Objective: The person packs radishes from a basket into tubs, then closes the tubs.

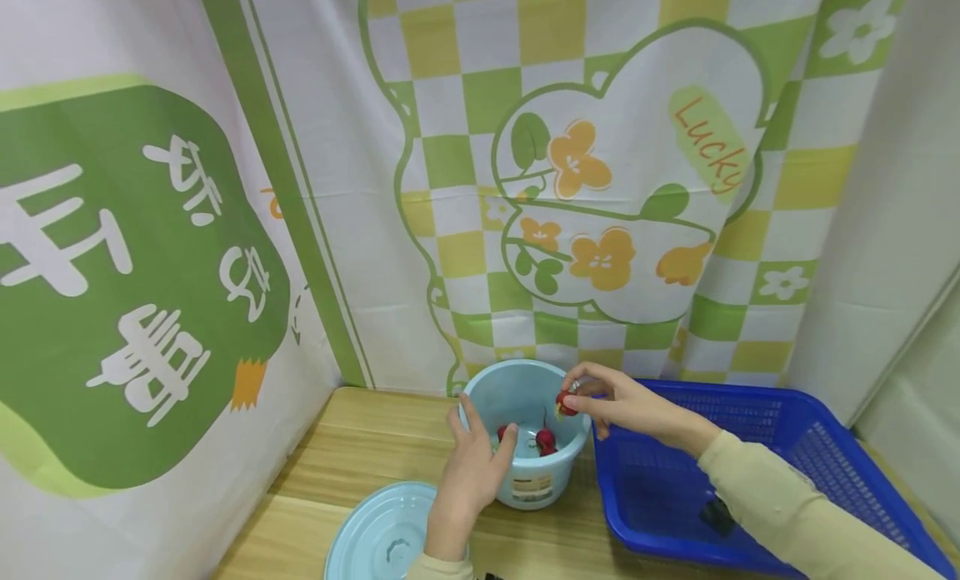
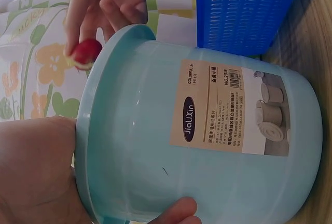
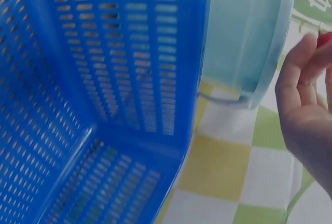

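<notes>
A light blue plastic bucket point(image 1: 536, 484) stands on the table with several red radishes point(image 1: 545, 440) at its bottom. My left hand point(image 1: 472, 472) grips its near left rim; in the left wrist view, fingertips point(image 2: 179, 212) rest against the outer wall. Over the bucket's right rim, my right hand point(image 1: 618, 401) pinches a small red radish point(image 1: 567, 402) between thumb and fingers. That radish point(image 2: 86, 53) shows a pale yellowish end in the left wrist view. In the right wrist view only a bit of it appears beyond the curled fingers.
A blue perforated basket point(image 1: 622, 513) sits right beside the bucket, with a small dark object point(image 1: 717, 515) in it, partly behind the right sleeve. The round light blue lid point(image 1: 375, 522) lies on the wooden table point(image 1: 315, 472) at front left. Patterned curtains point(image 1: 465, 172) hang behind.
</notes>
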### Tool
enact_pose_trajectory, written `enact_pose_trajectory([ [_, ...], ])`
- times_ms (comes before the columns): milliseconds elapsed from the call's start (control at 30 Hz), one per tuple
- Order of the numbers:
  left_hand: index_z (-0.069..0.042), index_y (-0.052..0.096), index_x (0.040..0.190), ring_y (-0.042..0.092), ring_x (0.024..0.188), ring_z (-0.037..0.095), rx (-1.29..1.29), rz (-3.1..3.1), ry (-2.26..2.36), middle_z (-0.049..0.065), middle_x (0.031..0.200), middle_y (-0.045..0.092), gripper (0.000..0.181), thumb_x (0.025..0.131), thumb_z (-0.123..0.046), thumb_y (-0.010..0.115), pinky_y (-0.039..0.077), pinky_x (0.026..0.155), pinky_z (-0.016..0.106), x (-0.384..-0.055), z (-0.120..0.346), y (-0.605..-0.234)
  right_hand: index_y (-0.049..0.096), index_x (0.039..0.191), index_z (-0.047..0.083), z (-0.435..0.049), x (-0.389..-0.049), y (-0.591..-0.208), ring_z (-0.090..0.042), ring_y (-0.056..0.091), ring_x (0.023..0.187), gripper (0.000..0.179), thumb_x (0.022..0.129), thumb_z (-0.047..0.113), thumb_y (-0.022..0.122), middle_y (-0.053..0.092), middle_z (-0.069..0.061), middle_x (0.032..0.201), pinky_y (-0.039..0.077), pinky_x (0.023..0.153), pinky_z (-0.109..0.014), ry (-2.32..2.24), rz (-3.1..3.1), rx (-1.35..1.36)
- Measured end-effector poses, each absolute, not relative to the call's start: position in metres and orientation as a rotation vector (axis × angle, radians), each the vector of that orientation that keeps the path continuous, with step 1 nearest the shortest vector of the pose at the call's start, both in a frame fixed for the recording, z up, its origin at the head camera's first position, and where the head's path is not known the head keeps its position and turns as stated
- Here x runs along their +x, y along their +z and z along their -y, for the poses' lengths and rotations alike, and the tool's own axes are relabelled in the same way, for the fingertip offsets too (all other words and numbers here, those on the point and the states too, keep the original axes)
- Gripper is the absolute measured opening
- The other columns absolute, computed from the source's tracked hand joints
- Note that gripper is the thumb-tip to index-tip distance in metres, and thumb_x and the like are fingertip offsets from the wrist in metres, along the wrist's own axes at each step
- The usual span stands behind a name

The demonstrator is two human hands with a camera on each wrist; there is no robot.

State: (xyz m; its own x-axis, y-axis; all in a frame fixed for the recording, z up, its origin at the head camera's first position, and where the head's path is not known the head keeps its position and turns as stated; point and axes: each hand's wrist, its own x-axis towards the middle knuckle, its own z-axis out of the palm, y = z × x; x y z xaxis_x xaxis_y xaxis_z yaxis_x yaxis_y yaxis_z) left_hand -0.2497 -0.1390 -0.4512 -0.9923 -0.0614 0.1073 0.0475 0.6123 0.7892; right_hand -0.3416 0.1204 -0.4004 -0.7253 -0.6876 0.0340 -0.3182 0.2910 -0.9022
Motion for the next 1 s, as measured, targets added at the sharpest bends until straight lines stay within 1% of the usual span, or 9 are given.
enact_pose_trajectory([
  [100,0.007,-0.005,0.165,0.062,0.071,0.032,0.021,2.714,-1.317,0.036,0.166,0.000,0.101,0.107,-0.051,0.053,0.053,0.063,0.045,-0.250,0.138,-0.451,0.056,0.131,0.009,-0.114,-0.340,-0.400,-0.021,0.055,0.060,0.034,0.108,0.033,0.063,0.070,-0.018,0.121,0.057,0.064,-0.049,-1.423,-2.232,-0.863],
  [200,0.007,-0.004,0.165,0.064,0.077,0.035,0.029,2.716,-1.303,0.036,0.166,0.001,0.101,0.107,-0.051,0.054,0.055,0.068,0.048,-0.250,0.138,-0.452,0.055,0.132,0.008,-0.109,-0.340,-0.400,-0.019,0.051,0.059,0.036,0.107,0.033,0.066,0.070,-0.018,0.123,0.055,0.061,-0.044,-1.413,-2.257,-0.847],
  [300,0.008,-0.005,0.165,0.064,0.076,0.034,0.017,2.715,-1.306,0.037,0.166,0.001,0.101,0.107,-0.050,0.053,0.055,0.066,0.047,-0.250,0.138,-0.452,0.056,0.130,0.009,-0.105,-0.342,-0.399,-0.019,0.049,0.059,0.036,0.106,0.032,0.068,0.070,-0.017,0.123,0.053,0.059,-0.041,-1.399,-2.272,-0.840],
  [500,0.008,-0.008,0.164,0.061,0.069,0.029,-0.008,2.709,-1.327,0.036,0.166,-0.003,0.100,0.109,-0.049,0.052,0.051,0.059,0.041,-0.250,0.139,-0.450,0.059,0.124,0.010,-0.101,-0.347,-0.406,-0.020,0.048,0.057,0.031,0.103,0.029,0.072,0.070,-0.015,0.123,0.054,0.057,-0.042,-1.364,-2.290,-0.851],
  [667,0.008,-0.008,0.165,0.061,0.066,0.029,-0.003,2.709,-1.343,0.036,0.166,-0.004,0.099,0.108,-0.046,0.053,0.050,0.057,0.040,-0.249,0.137,-0.450,0.061,0.123,0.011,-0.104,-0.348,-0.411,-0.020,0.052,0.059,0.029,0.102,0.027,0.074,0.066,-0.018,0.128,0.053,0.057,-0.040,-1.340,-2.313,-0.849],
  [733,0.008,-0.008,0.165,0.062,0.068,0.029,0.000,2.712,-1.340,0.036,0.166,-0.004,0.099,0.108,-0.047,0.053,0.051,0.058,0.041,-0.249,0.137,-0.451,0.061,0.123,0.011,-0.105,-0.347,-0.413,-0.021,0.054,0.059,0.029,0.102,0.025,0.075,0.066,-0.019,0.129,0.054,0.057,-0.041,-1.307,-2.341,-0.890],
  [800,0.008,-0.008,0.164,0.063,0.069,0.030,-0.002,2.711,-1.338,0.037,0.166,-0.003,0.099,0.108,-0.047,0.052,0.052,0.058,0.042,-0.250,0.137,-0.451,0.062,0.123,0.012,-0.106,-0.348,-0.414,-0.025,0.055,0.057,0.028,0.102,0.025,0.075,0.067,-0.020,0.130,0.056,0.057,-0.042,-1.248,-2.374,-0.957],
  [900,0.008,-0.008,0.164,0.063,0.072,0.031,0.006,2.718,-1.315,0.037,0.166,-0.002,0.100,0.108,-0.050,0.051,0.052,0.060,0.041,-0.251,0.137,-0.452,0.063,0.121,0.013,-0.105,-0.349,-0.414,-0.031,0.058,0.056,0.025,0.102,0.025,0.074,0.069,-0.018,0.128,0.058,0.059,-0.045,-1.136,-2.405,-1.063],
  [1000,0.008,-0.008,0.164,0.064,0.073,0.031,0.005,2.711,-1.300,0.037,0.165,-0.001,0.100,0.108,-0.049,0.051,0.053,0.062,0.042,-0.252,0.137,-0.453,0.065,0.119,0.013,-0.104,-0.349,-0.411,-0.031,0.061,0.057,0.023,0.102,0.025,0.074,0.072,-0.016,0.125,0.058,0.060,-0.047,-1.047,-2.408,-1.128],
])
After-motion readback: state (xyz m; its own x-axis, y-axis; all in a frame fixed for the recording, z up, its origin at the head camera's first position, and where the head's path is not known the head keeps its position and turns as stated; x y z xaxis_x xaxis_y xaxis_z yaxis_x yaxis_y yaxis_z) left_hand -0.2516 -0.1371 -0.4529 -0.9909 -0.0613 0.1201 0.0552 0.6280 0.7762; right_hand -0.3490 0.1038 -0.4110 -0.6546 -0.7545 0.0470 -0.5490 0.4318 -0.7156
